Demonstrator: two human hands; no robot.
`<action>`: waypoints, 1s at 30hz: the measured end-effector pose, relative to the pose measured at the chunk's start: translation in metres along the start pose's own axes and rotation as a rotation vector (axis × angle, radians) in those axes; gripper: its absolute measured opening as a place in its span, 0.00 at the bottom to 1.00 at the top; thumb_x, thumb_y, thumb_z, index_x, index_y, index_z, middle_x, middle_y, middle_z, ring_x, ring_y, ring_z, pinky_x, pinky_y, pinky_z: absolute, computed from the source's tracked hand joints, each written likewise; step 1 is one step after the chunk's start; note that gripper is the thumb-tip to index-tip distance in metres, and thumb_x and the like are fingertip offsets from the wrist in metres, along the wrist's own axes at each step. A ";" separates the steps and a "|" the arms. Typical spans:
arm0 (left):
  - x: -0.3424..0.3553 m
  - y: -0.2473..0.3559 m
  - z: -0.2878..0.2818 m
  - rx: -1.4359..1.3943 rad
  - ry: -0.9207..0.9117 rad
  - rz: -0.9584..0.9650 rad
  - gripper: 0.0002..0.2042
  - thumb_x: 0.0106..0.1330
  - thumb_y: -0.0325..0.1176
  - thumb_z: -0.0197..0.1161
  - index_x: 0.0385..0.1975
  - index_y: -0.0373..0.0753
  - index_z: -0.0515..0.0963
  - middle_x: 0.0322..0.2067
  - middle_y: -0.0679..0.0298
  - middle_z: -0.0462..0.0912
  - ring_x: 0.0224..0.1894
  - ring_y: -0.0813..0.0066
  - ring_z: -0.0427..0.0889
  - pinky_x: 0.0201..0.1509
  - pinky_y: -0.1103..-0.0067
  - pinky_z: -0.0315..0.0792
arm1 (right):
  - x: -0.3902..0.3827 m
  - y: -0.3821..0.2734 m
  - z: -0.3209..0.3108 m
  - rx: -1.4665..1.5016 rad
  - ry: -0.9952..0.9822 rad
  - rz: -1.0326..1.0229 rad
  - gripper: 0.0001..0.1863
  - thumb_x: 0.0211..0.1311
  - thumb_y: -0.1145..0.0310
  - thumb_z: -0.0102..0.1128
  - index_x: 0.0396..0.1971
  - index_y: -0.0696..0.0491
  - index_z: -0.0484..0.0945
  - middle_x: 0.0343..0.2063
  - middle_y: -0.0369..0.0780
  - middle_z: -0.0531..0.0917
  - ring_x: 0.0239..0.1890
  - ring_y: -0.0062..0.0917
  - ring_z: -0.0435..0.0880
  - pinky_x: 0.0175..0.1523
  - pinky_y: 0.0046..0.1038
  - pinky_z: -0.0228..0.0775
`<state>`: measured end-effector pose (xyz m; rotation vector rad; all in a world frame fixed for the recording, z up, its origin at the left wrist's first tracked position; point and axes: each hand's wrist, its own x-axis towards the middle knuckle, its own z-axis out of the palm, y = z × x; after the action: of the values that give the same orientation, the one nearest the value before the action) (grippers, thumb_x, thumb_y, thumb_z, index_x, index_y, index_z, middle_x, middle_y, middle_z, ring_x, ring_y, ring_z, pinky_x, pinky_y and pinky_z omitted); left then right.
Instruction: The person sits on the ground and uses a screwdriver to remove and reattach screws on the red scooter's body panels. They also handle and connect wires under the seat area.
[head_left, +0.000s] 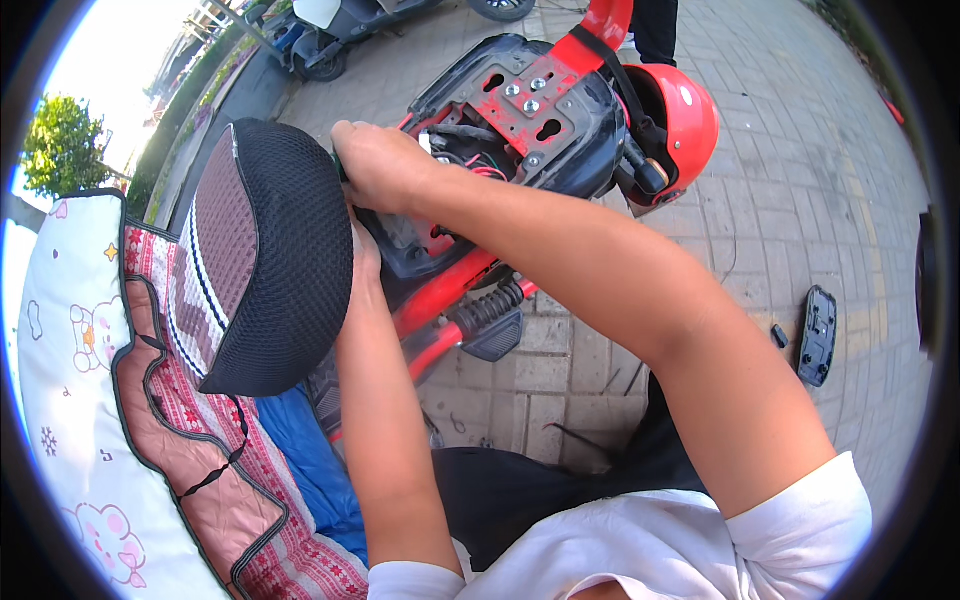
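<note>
In front of me stands a red electric scooter [430, 305] with a black saddle [295, 260] under a mesh cover. My right hand [385, 168] is closed at the saddle's right edge, its fingers curled. A sliver of something dark green shows beside them, too little to name. Just below it my left hand [365, 248] reaches in against the saddle's right side, its fingers hidden by the saddle and my right hand. Beyond my right hand, wires [485, 165] show in an opening of the scooter's body, beside a red metal plate [510, 105] with bolts.
A red helmet [692, 125] hangs by the scooter's rear. A black plastic cover [818, 335] and a small black piece [779, 335] lie on the paving [760, 230]. A padded windshield blanket [70, 330] covers the front at left. Another scooter [350, 30] and a person's leg [655, 30] are farther off.
</note>
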<state>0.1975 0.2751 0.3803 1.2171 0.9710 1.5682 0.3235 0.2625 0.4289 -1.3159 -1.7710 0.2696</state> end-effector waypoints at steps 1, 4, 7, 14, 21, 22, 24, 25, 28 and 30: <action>0.004 -0.005 -0.002 0.123 -0.024 0.070 0.15 0.76 0.36 0.52 0.56 0.36 0.74 0.51 0.61 0.77 0.55 0.72 0.72 0.67 0.74 0.63 | 0.001 0.001 0.000 -0.002 -0.008 0.007 0.28 0.49 0.63 0.74 0.45 0.63 0.74 0.44 0.58 0.83 0.49 0.51 0.83 0.52 0.41 0.77; 0.005 -0.012 0.010 -0.010 0.007 0.098 0.14 0.74 0.37 0.54 0.52 0.39 0.77 0.47 0.64 0.78 0.50 0.73 0.75 0.64 0.73 0.66 | 0.009 0.008 -0.009 -0.018 -0.150 0.036 0.28 0.49 0.64 0.74 0.47 0.62 0.76 0.45 0.57 0.83 0.50 0.50 0.83 0.53 0.40 0.77; 0.001 -0.006 0.013 0.121 0.017 0.049 0.17 0.78 0.34 0.48 0.61 0.34 0.71 0.56 0.59 0.75 0.58 0.70 0.71 0.68 0.75 0.63 | 0.031 0.016 -0.023 0.134 -0.323 -0.150 0.26 0.48 0.65 0.74 0.48 0.59 0.80 0.45 0.54 0.84 0.50 0.48 0.84 0.54 0.39 0.77; 0.020 -0.027 -0.006 -0.012 -0.070 0.153 0.16 0.74 0.40 0.54 0.54 0.37 0.76 0.54 0.62 0.78 0.57 0.71 0.74 0.65 0.70 0.66 | 0.009 0.009 0.007 0.069 -0.027 -0.046 0.29 0.46 0.66 0.74 0.46 0.64 0.73 0.46 0.57 0.81 0.51 0.51 0.81 0.55 0.41 0.76; -0.006 -0.003 0.016 -0.091 0.047 0.039 0.16 0.75 0.41 0.53 0.54 0.38 0.76 0.54 0.63 0.78 0.58 0.72 0.73 0.65 0.72 0.65 | 0.006 0.009 0.006 0.003 -0.057 -0.066 0.22 0.50 0.66 0.71 0.43 0.61 0.76 0.43 0.55 0.84 0.50 0.49 0.83 0.53 0.43 0.77; -0.008 0.002 0.018 -0.214 0.061 0.000 0.16 0.75 0.41 0.53 0.54 0.38 0.76 0.54 0.63 0.77 0.59 0.72 0.73 0.65 0.72 0.65 | -0.001 0.001 0.013 0.033 0.009 -0.013 0.23 0.50 0.67 0.71 0.43 0.61 0.75 0.44 0.56 0.83 0.50 0.50 0.83 0.52 0.43 0.77; -0.001 -0.001 0.013 -0.227 0.019 0.001 0.16 0.76 0.41 0.52 0.54 0.38 0.76 0.54 0.63 0.77 0.59 0.72 0.73 0.65 0.72 0.65 | -0.001 -0.002 0.017 0.068 0.041 0.023 0.23 0.50 0.67 0.71 0.44 0.61 0.73 0.44 0.56 0.82 0.49 0.51 0.83 0.52 0.43 0.77; 0.000 -0.004 0.013 -0.237 -0.004 -0.002 0.16 0.76 0.41 0.52 0.54 0.38 0.76 0.54 0.62 0.77 0.59 0.72 0.73 0.66 0.73 0.65 | 0.003 0.003 0.014 0.071 0.006 0.007 0.23 0.50 0.67 0.71 0.44 0.61 0.74 0.44 0.56 0.82 0.49 0.51 0.83 0.52 0.43 0.78; 0.004 -0.022 0.008 -0.007 -0.002 0.150 0.16 0.76 0.41 0.52 0.54 0.37 0.76 0.54 0.61 0.77 0.59 0.71 0.73 0.65 0.73 0.65 | 0.026 0.020 -0.009 0.153 -0.302 -0.094 0.24 0.49 0.68 0.72 0.44 0.62 0.73 0.43 0.56 0.83 0.48 0.50 0.84 0.51 0.43 0.78; 0.014 -0.029 -0.012 0.272 -0.025 0.259 0.17 0.76 0.41 0.52 0.55 0.37 0.75 0.55 0.61 0.77 0.59 0.71 0.73 0.65 0.73 0.65 | 0.028 0.017 -0.013 0.238 -0.423 -0.103 0.26 0.48 0.68 0.74 0.44 0.62 0.73 0.43 0.57 0.83 0.48 0.50 0.84 0.52 0.43 0.78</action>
<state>0.1896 0.2964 0.3548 1.6006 1.0692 1.6515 0.3428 0.2894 0.4403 -1.0442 -2.0725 0.7206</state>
